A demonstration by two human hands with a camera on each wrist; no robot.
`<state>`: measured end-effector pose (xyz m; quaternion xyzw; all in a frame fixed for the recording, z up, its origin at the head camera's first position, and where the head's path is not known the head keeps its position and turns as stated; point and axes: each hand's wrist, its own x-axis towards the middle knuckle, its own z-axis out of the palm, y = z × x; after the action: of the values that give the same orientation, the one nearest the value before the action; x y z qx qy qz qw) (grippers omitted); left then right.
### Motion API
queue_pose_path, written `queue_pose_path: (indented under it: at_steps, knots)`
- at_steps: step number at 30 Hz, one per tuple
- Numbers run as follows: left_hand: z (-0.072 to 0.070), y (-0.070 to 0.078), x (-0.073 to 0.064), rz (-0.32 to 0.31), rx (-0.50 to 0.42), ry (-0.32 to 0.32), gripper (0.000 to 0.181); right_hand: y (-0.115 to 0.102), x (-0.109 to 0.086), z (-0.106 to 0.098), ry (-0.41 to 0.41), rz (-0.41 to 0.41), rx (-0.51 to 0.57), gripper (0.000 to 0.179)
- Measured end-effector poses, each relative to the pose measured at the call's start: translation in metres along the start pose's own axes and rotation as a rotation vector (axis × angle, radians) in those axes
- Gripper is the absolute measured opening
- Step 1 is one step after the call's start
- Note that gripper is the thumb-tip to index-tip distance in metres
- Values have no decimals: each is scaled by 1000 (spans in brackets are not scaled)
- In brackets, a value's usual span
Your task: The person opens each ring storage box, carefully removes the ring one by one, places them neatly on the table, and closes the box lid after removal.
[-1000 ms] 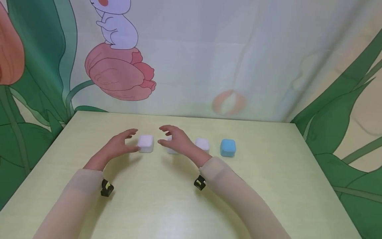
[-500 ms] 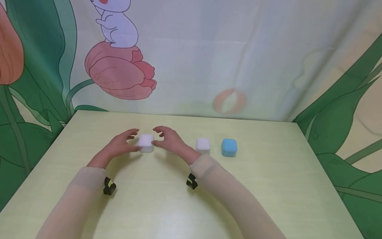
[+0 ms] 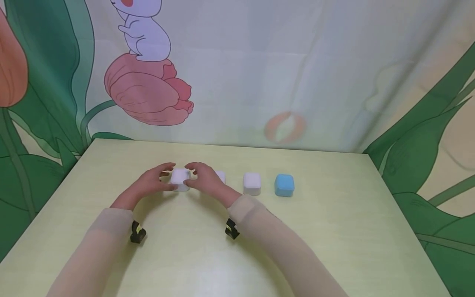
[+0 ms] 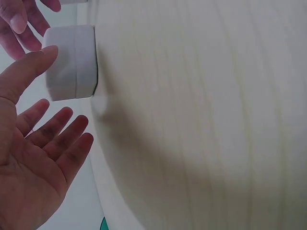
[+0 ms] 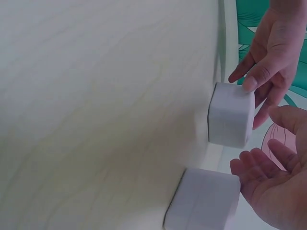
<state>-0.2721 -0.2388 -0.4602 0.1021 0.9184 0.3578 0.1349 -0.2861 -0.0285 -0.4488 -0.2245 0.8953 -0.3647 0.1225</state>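
The leftmost small white rounded box [image 3: 179, 175] sits on the table between both hands. A seam runs round its side in the left wrist view, where the box [image 4: 76, 62] has the left thumb lying over it. My left hand [image 3: 150, 180] flanks its left side, thumb at the near edge, the other fingers loosely spread. From the right comes my right hand [image 3: 206, 180], its thumb overlapping the box's near right corner in the head view. In the right wrist view the right fingers [image 5: 261, 165] are parted from the box [image 5: 231, 115]. Neither hand closes round it.
A second white box [image 3: 220, 176] is partly hidden behind the right hand. Further right in the row stand a third white box [image 3: 252, 183] and a blue box [image 3: 284, 185]. A printed curtain [image 3: 237, 82] hangs behind the pale table [image 3: 326, 231].
My right hand has moved left, past the second white box, to the leftmost box, uncovering the third white box. The left hand has edged slightly right.
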Motion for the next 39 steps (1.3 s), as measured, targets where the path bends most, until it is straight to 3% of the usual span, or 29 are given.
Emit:
queue_pose_path:
  at_steps: [11,22,32,39]
  knots:
    - [2,-2,4,5,-17,-28,77,-4,7,5,0,4,-53,51]
    - [2,-6,7,38,-6,-23,74,-9,9,10,4,-32,-128,49]
    - [4,-4,6,38,35,4,68,-9,12,16,4,-3,-208,48]
    - [3,-3,6,22,34,-12,72,-9,13,17,10,3,-189,52]
